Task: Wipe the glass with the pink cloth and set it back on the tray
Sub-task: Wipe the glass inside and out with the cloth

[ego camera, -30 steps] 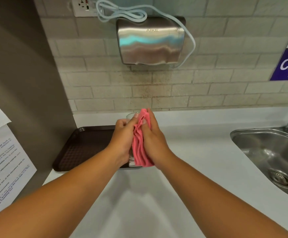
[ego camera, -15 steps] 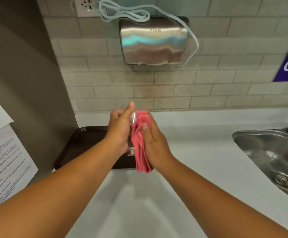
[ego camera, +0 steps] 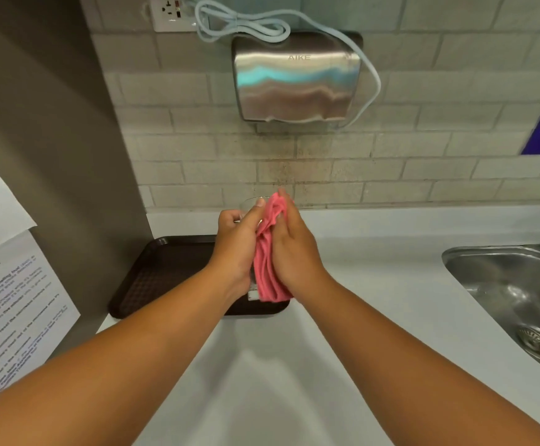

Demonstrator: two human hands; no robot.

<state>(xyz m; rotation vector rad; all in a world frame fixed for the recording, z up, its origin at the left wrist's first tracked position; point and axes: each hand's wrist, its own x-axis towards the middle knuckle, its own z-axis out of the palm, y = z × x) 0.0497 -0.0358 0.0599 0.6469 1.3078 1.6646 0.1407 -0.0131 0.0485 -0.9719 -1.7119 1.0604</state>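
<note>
A clear drinking glass (ego camera: pixel 248 206) is held upright above the counter, my left hand (ego camera: pixel 238 244) wrapped around its left side. Only its rim and a bit of its base show between my hands. My right hand (ego camera: pixel 291 244) presses the folded pink cloth (ego camera: pixel 268 262) flat against the glass's right side, and the cloth reaches up to the rim. Below and to the left lies the dark brown tray (ego camera: pixel 156 278) on the white counter, with nothing visible on it.
A steel sink (ego camera: pixel 513 297) with a drain is set into the counter at the right. A steel hand dryer (ego camera: pixel 296 78) hangs on the tiled wall above my hands. A grey wall panel with paper notices (ego camera: pixel 11 300) stands to the left.
My right hand and the pink cloth have slid up the glass to its rim again, after sitting lower half a second ago. My left thumb has dropped from the rim.
</note>
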